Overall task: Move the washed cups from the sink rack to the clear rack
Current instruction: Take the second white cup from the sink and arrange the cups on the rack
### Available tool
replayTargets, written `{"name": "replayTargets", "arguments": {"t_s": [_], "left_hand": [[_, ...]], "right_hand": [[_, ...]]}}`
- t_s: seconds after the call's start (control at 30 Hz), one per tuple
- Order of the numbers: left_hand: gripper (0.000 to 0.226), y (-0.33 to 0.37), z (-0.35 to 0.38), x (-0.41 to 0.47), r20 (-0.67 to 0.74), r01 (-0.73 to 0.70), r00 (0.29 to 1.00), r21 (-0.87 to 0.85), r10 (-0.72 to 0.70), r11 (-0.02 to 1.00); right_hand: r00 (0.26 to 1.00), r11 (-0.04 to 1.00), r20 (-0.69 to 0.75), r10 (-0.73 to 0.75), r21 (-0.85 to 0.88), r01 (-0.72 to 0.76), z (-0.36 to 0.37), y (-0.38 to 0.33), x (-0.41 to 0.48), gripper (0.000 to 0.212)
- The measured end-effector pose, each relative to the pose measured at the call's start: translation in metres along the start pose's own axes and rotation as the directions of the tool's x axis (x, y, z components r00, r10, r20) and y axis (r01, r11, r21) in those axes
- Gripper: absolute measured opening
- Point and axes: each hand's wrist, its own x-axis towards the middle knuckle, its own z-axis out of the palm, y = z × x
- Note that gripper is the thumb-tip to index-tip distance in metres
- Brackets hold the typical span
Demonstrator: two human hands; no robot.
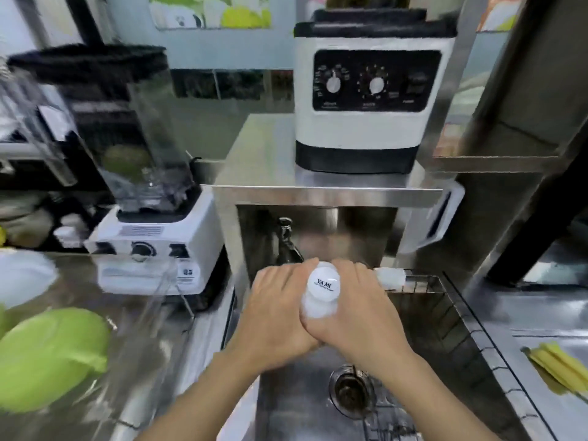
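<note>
A white translucent cup [322, 289] is held upside down over the sink [296, 396], its round base with dark lettering facing up. My left hand [277, 316] wraps its left side and my right hand [359, 313] wraps its right side, fingers meeting below it. Another white cup [390, 277] lies on its side on the wire sink rack [428, 286] at the back right of the sink. The clear rack is not clearly visible.
A dark faucet [288, 243] stands behind my hands. A blender [149, 198] sits on the left counter, another blender base [366, 100] on a steel shelf above. Green lid [47, 358] at left, yellow cloth [560, 366] at right, drain [351, 389] below.
</note>
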Motion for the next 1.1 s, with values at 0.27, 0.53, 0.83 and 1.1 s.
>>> {"name": "replayTargets", "arguments": {"t_s": [0.27, 0.53, 0.83, 1.1], "left_hand": [[0.071, -0.061, -0.142, -0.054, -0.071, 0.066, 0.996, 0.078, -0.06, 0.995], [0.085, -0.128, -0.213, -0.079, -0.043, 0.15, 0.988, 0.146, -0.146, 0.978], [0.084, -0.191, -0.214, -0.063, 0.241, 0.268, 0.929, 0.085, -0.281, 0.96], [0.079, -0.204, -0.204, -0.054, 0.402, 0.427, 0.847, -0.127, -0.347, 0.895]], "right_hand": [[0.984, 0.981, -0.045, -0.174, 0.084, 0.177, 0.045, -0.153, -0.008, 0.064], [0.979, 0.984, 0.107, -0.174, 0.063, 0.168, 0.094, -0.238, 0.008, 0.076], [0.979, 0.999, 0.198, 0.043, -0.028, -0.038, 0.14, -0.255, 0.039, 0.072], [0.971, 0.991, 0.219, 0.095, -0.112, -0.072, 0.152, -0.25, 0.054, 0.061]]}}
